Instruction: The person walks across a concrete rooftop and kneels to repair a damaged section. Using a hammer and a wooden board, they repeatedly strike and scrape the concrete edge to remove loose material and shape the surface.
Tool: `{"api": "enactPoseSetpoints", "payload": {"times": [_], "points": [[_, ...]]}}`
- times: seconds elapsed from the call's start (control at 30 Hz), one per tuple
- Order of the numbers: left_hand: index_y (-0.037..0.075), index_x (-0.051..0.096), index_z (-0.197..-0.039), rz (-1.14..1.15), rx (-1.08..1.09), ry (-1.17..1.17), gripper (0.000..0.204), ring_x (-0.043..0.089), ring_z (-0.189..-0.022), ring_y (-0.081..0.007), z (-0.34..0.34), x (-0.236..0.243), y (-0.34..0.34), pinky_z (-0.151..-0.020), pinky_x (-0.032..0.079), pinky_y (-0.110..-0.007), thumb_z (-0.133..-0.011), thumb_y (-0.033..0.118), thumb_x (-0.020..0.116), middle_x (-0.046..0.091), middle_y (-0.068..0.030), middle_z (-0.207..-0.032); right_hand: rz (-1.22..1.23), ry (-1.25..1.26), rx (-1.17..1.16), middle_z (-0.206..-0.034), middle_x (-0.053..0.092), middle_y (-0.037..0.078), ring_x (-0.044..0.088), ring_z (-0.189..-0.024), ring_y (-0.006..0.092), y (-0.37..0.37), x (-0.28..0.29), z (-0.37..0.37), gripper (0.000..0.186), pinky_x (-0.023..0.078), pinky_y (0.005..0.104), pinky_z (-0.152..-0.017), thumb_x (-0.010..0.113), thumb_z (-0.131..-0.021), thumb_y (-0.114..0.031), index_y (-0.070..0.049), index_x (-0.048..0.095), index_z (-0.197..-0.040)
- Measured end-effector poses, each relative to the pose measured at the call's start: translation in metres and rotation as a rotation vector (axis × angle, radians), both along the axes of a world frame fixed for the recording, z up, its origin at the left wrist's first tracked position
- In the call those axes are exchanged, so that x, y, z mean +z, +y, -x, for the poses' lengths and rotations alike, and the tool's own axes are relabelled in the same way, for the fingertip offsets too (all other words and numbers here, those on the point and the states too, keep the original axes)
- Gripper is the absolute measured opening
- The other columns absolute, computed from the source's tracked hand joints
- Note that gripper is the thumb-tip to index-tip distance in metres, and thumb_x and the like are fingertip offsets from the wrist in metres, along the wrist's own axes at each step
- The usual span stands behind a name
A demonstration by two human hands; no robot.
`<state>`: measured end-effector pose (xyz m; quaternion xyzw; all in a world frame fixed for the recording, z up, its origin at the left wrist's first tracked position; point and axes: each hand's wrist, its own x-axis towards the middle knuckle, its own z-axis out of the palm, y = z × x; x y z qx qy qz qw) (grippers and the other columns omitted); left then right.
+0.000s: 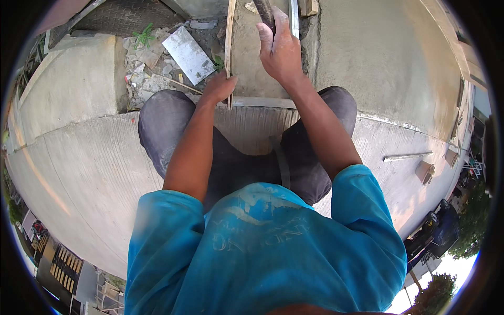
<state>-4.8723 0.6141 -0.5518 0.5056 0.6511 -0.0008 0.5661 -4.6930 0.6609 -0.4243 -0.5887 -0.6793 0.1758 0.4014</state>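
My left hand [220,87] grips the lower part of a thin wooden slat [229,37] that runs away from me along the left edge of a narrow concrete strip [254,68]. My right hand [281,52] is closed on a dark rod [265,13], whose far end is cut off at the top of the frame. A pale metal strip [294,16] lies just right of that hand. A flat board [265,102] crosses the strip's near end, between my knees.
Rubble [157,73] with a pale rectangular sheet [187,55] and small plants lies left. Smooth concrete [383,63] extends right, with wooden edging [457,58]. A loose bar [407,156] and small blocks [425,170] lie on the right pavement. A dark vehicle [436,231] stands behind.
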Motion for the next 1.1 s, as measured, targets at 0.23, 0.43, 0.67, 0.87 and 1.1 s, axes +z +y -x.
{"api": "enactPoseSetpoints", "payload": {"times": [0.23, 0.43, 0.67, 0.87, 1.1], "points": [[0.009, 0.053, -0.135, -0.056, -0.027, 0.071, 0.057, 0.054, -0.122, -0.0426, 0.0, 0.0, 0.0, -0.105, 0.041, -0.047, -0.087, 0.039, 0.047, 0.06, -0.0226, -0.13, 0.399, -0.302, 0.102, -0.083, 0.069, 0.024, 0.065, -0.075, 0.0483, 0.006, -0.053, -0.019, 0.045, 0.052, 0.0537, -0.068, 0.05, -0.101, -0.034, -0.008, 0.045, -0.137], [0.009, 0.049, -0.139, -0.008, -0.079, 0.008, 0.061, 0.053, -0.124, -0.0426, -0.004, -0.003, 0.012, -0.106, 0.04, -0.047, -0.087, 0.039, 0.046, 0.058, -0.0251, -0.132, 0.06, -0.061, 0.02, -0.085, 0.067, 0.027, 0.065, -0.078, 0.0494, -0.012, -0.023, -0.009, 0.042, 0.051, 0.0552, -0.067, 0.049, -0.101, -0.034, -0.012, 0.042, -0.136], [0.008, 0.05, -0.138, 0.004, -0.085, 0.054, 0.059, 0.055, -0.123, -0.0412, 0.004, -0.011, 0.008, -0.105, 0.041, -0.046, -0.087, 0.039, 0.046, 0.059, -0.0249, -0.131, 0.292, -0.207, 0.047, -0.075, 0.067, 0.025, 0.065, -0.07, 0.0475, -0.01, -0.044, -0.007, 0.038, 0.052, 0.052, -0.061, 0.055, -0.099, -0.031, -0.01, 0.049, -0.131], [0.007, 0.054, -0.136, 0.065, -0.014, -0.027, 0.057, 0.056, -0.124, -0.0384, -0.005, 0.003, 0.006, -0.105, 0.041, -0.044, -0.087, 0.038, 0.05, 0.059, -0.0218, -0.132, 0.538, -0.352, 0.054, -0.087, 0.069, 0.025, 0.066, -0.084, 0.0469, -0.016, -0.073, -0.022, 0.047, 0.051, 0.0547, -0.074, 0.046, -0.101, -0.042, -0.008, 0.046, -0.134], [0.0, 0.056, -0.131, 0.17, 0.041, -0.106, 0.058, 0.061, -0.102, -0.0263, -0.006, 0.029, 0.015, -0.087, 0.048, -0.041, -0.084, 0.035, 0.057, 0.065, -0.0154, -0.114, 0.657, 0.386, -0.159, -0.072, 0.051, 0.001, 0.045, -0.049, 0.0117, -0.059, -0.058, -0.029, 0.036, 0.04, 0.031, -0.045, 0.053, -0.101, -0.04, -0.008, 0.052, -0.117]]}}
